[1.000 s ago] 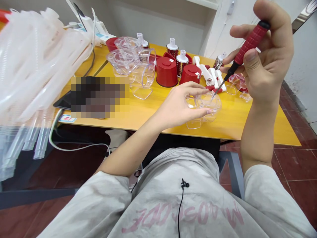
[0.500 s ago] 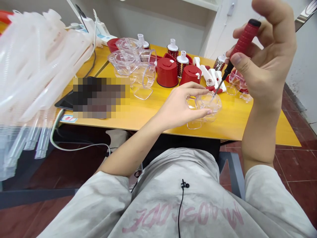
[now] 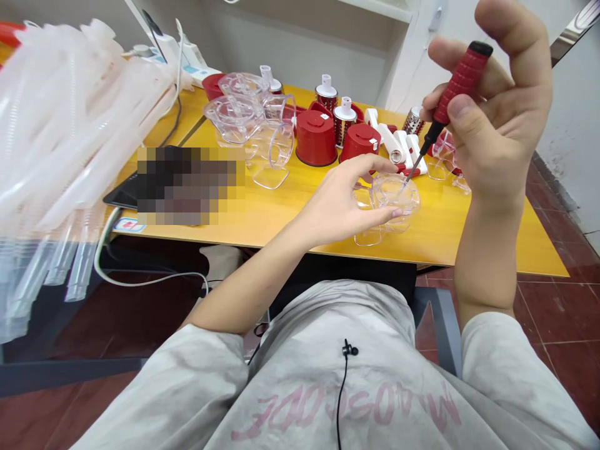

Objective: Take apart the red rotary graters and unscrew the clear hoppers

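My left hand (image 3: pixel 347 200) grips a clear plastic housing (image 3: pixel 396 201) that rests on the yellow table (image 3: pixel 290 212) near its front edge. My right hand (image 3: pixel 497 119) is raised above it, fingers pinched round the red ribbed handle of a small screwdriver (image 3: pixel 452 87). The screwdriver slants down to the left, and its thin metal tip sits inside the top of the clear housing.
Behind stand red caps (image 3: pixel 316 137), metal drum graters with white tops (image 3: pixel 344 115), white rollers (image 3: pixel 398 144) and more clear housings (image 3: pixel 244 112). A stack of clear tubes (image 3: pixel 60 144) fills the left. A dark tablet (image 3: pixel 124 190) and a white cable (image 3: pixel 140 278) lie at the table's left.
My right hand's fingers have shifted round the screwdriver handle, which tilted slightly; the tip stays in the clear housing. My left hand has hardly moved.
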Action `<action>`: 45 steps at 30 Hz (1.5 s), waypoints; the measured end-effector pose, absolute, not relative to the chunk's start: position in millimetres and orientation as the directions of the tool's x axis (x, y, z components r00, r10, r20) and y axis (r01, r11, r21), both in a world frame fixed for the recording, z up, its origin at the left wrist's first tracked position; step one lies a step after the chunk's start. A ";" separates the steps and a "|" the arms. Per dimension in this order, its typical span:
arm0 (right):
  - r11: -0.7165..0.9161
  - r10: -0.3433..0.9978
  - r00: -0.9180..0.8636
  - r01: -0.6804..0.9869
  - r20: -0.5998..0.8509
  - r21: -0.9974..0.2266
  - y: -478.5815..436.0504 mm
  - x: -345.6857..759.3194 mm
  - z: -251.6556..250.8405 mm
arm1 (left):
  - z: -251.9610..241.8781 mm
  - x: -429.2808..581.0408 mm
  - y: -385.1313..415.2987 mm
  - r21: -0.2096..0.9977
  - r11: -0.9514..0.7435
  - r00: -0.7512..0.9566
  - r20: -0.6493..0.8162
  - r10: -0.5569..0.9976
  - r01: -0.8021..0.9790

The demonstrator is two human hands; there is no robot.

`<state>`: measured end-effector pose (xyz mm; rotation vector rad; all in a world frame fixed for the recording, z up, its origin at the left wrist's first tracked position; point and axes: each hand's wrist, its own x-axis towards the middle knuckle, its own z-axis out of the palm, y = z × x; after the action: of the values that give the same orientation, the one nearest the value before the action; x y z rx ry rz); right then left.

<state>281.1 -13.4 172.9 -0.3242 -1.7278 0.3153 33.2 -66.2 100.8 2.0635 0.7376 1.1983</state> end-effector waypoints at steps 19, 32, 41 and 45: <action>0.904 0.428 -0.086 0.060 0.900 -0.424 -28.9 275.7 173.5 | 97.3 38.2 -64.7 0.757 -0.649 0.416 0.567 0.711 0.077; 0.917 0.356 -0.063 0.217 0.932 -0.335 -23.7 276.5 173.4 | 90.4 43.3 -64.8 0.773 -0.635 0.388 0.585 0.712 0.001; 0.912 0.411 -0.145 0.067 0.900 -0.405 -44.8 272.4 178.6 | 86.8 42.6 -61.9 0.722 -0.691 0.370 0.636 0.677 0.023; 0.932 0.360 -0.141 0.085 0.922 -0.351 -44.6 272.1 180.9 | 87.9 41.0 -60.0 0.701 -0.713 0.350 0.670 0.654 -0.011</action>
<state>272.1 -44.6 180.9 -0.3398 -1.7061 0.2458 41.0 -60.0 87.9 2.0008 0.5588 1.3953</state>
